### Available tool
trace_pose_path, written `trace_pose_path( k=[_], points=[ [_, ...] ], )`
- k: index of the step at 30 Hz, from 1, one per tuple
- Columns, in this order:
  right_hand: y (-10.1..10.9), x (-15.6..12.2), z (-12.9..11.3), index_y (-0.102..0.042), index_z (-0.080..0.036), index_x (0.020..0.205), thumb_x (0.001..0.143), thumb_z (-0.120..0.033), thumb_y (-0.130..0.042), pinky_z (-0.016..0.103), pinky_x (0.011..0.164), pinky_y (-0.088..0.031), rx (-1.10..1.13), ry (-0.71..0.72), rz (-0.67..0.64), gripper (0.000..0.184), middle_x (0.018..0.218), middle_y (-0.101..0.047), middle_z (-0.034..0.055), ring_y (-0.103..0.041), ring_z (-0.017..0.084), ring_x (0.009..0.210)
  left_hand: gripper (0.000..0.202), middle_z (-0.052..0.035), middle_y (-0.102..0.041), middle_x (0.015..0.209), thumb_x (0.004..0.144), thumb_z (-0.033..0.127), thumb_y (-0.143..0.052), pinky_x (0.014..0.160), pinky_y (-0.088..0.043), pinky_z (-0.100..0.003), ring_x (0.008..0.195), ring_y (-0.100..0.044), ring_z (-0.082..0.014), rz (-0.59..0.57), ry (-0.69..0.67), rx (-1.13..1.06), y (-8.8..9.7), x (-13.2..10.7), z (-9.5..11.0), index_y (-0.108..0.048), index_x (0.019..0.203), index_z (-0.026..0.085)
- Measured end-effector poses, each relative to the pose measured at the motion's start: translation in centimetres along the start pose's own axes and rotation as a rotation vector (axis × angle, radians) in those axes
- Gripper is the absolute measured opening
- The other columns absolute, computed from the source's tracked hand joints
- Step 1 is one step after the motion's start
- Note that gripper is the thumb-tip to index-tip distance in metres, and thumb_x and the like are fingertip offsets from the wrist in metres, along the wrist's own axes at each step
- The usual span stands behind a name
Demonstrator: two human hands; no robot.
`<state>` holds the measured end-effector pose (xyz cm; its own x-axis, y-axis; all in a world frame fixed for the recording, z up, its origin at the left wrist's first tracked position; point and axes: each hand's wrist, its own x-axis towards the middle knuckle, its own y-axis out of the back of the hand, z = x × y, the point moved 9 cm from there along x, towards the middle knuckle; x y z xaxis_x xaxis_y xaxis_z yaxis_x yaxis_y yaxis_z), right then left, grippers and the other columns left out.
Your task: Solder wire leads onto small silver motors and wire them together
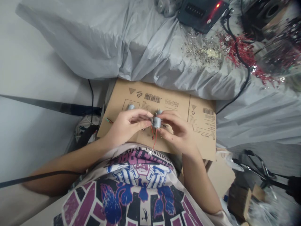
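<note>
R hand (pixel 176 131) pinching small silver motor (pixel 156 122) between thumb & fingers; L hand (pixel 124 127) curled, fingertips at motor's left side, grip unclear. We see motor held just above cardboard sheet (pixel 202 121), red wires (pixel 153 141) hanging nearward. 2nd motor (pixel 131 107) lies just far of L hand. Further far on grey plastic sheet (pixel 94 47): loose metal bits (pixel 204 51), red-wire heap (pixel 244 53), black unit (pixel 201 14) w/ red LED.

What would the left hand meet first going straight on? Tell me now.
The small silver motor with its red wires: the fingertips of the left hand point at it and seem to be against it already, though depth is unclear from this view.
</note>
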<state>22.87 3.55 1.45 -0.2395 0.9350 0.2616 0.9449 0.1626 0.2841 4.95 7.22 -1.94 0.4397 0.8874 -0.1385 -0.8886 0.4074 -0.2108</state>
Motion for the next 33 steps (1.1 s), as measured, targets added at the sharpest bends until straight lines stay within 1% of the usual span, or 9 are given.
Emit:
trace_pose_path(
  k=[3, 7, 9, 13, 17, 22, 25, 28, 33],
  points=[
    [-0.3, 0.0, -0.2, -0.077, -0.038, 0.139, 0.098, -0.021, -0.083, 0.048, 0.108, -0.061, -0.02, 0.002, -0.001, 0.045, 0.131, -0.071, 0.006, -0.068, 0.025, 0.125, 0.026, -0.0028, -0.085, 0.103, 0.086, 0.032, -0.097, 0.095, -0.064, -0.027, 0.099, -0.081, -0.0187, 0.012, 0.004, 0.004, 0.1, 0.1, 0.0, -0.085, 0.108, 0.022],
    [-0.7, -0.2, 0.4, -0.079, -0.035, 0.136, 0.097, -0.019, -0.083, 0.04, 0.1, -0.069, 0.147, -0.054, 0.015, 0.042, 0.132, -0.07, 0.0059, -0.072, 0.022, 0.12, 0.028, -0.0043, -0.085, 0.102, 0.084, 0.035, -0.099, 0.098, -0.066, -0.031, 0.099, -0.081, -0.0213, 0.018, 0.008, 0.01, 0.0, 0.0, 0.2, -0.085, 0.104, 0.02],
    [-0.8, -0.3, 1.0, -0.08, -0.035, 0.134, 0.096, -0.02, -0.085, 0.04, 0.102, -0.071, 0.23, -0.096, 0.029, 0.041, 0.133, -0.07, 0.0057, -0.075, 0.021, 0.118, 0.029, -0.0052, -0.086, 0.102, 0.085, 0.037, -0.099, 0.099, -0.067, -0.033, 0.098, -0.082, -0.0226, 0.019, 0.014, 0.015, -0.1, -0.1, 0.3, -0.085, 0.103, 0.02],
    [-1.0, -0.6, 1.5, -0.08, -0.035, 0.133, 0.096, -0.022, -0.086, 0.043, 0.104, -0.072, 0.289, -0.13, 0.05, 0.04, 0.134, -0.073, 0.0058, -0.079, 0.022, 0.118, 0.031, -0.0062, -0.086, 0.104, 0.085, 0.041, -0.099, 0.1, -0.069, -0.036, 0.099, -0.082, -0.0247, 0.033, 0.018, 0.023, 0.1, -0.3, 0.4, -0.087, 0.104, 0.021],
    [-1.0, -0.5, 1.6, -0.079, -0.033, 0.13, 0.094, -0.022, -0.089, 0.04, 0.103, -0.072, 0.333, -0.137, 0.068, 0.04, 0.133, -0.074, 0.0047, -0.08, 0.022, 0.12, 0.033, -0.0065, -0.087, 0.108, 0.084, 0.041, -0.1, 0.1, -0.07, -0.036, 0.101, -0.083, -0.0253, 0.059, 0.008, 0.012, 0.3, -0.3, 0.4, -0.087, 0.107, 0.021],
    [-1.1, -0.4, 1.5, -0.078, -0.033, 0.129, 0.094, -0.021, -0.088, 0.038, 0.102, -0.072, 0.353, -0.137, 0.077, 0.039, 0.132, -0.072, 0.004, -0.079, 0.022, 0.121, 0.034, -0.0068, -0.087, 0.107, 0.084, 0.039, -0.101, 0.101, -0.07, -0.036, 0.101, -0.083, -0.025, 0.061, 0.001, -0.014, 0.2, -0.5, 0.4, -0.087, 0.108, 0.02],
    [-1.2, -0.4, 1.6, -0.076, -0.032, 0.13, 0.094, -0.025, -0.088, 0.041, 0.102, -0.073, 0.347, -0.141, 0.07, 0.038, 0.13, -0.073, 0.0052, -0.078, 0.022, 0.121, 0.033, -0.0066, -0.087, 0.107, 0.084, 0.037, -0.101, 0.1, -0.071, -0.034, 0.101, -0.084, -0.024, 0.063, -0.005, -0.02, 0.1, -0.5, 0.5, -0.087, 0.109, 0.02],
    [-1.2, -0.4, 1.7, -0.075, -0.032, 0.133, 0.095, -0.028, -0.088, 0.042, 0.102, -0.073, 0.338, -0.155, 0.062, 0.041, 0.134, -0.072, 0.0065, -0.077, 0.023, 0.121, 0.033, -0.0063, -0.087, 0.108, 0.084, 0.036, -0.101, 0.099, -0.07, -0.033, 0.101, -0.083, -0.0231, 0.063, -0.012, -0.023, 0.2, -0.5, 0.5, -0.086, 0.109, 0.02],
    [-1.1, -0.5, 1.7, -0.079, -0.034, 0.132, 0.094, -0.026, -0.088, 0.043, 0.103, -0.072, 0.325, -0.141, 0.06, 0.04, 0.137, -0.068, 0.0066, -0.076, 0.023, 0.121, 0.03, -0.0066, -0.086, 0.109, 0.086, 0.036, -0.099, 0.102, -0.069, -0.034, 0.104, -0.083, -0.0241, 0.053, -0.017, -0.015, 0.2, -0.5, 0.4, -0.086, 0.109, 0.02]
  ],
)
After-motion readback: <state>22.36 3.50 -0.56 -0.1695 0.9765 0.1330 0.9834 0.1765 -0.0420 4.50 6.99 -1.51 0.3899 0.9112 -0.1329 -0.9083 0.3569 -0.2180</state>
